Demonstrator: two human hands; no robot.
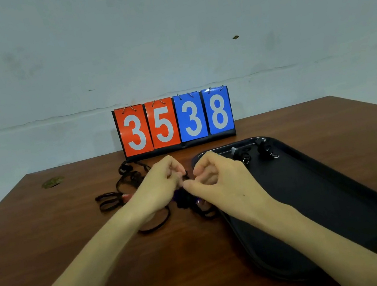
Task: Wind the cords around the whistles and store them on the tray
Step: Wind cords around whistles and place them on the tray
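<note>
A brown wooden table (155, 274) fills the lower view, set against a pale wall. On its right side lies a long black plastic tray with rounded corners (317, 195). At the table's far edge stands a flip scoreboard (173, 122) with two red cards reading 3 and 5 and two blue cards reading 3 and 8.

Two bare forearms in white sleeves reach in from the bottom. The left hand (161, 182) and the right hand (216, 180) meet just left of the tray, fingers curled. Both pinch a black cord (184, 200) bunched around a purple whistle (174, 196), which is mostly hidden beneath them. A loop of this cord trails on the table under the left wrist.

Loose black cords (130, 178) lie tangled on the table behind the left hand. Near them a reddish whistle (126, 198) peeks out beside its looped cord.

Two small cord-wrapped whistles (242, 154) sit side by side at the tray's far end.
</note>
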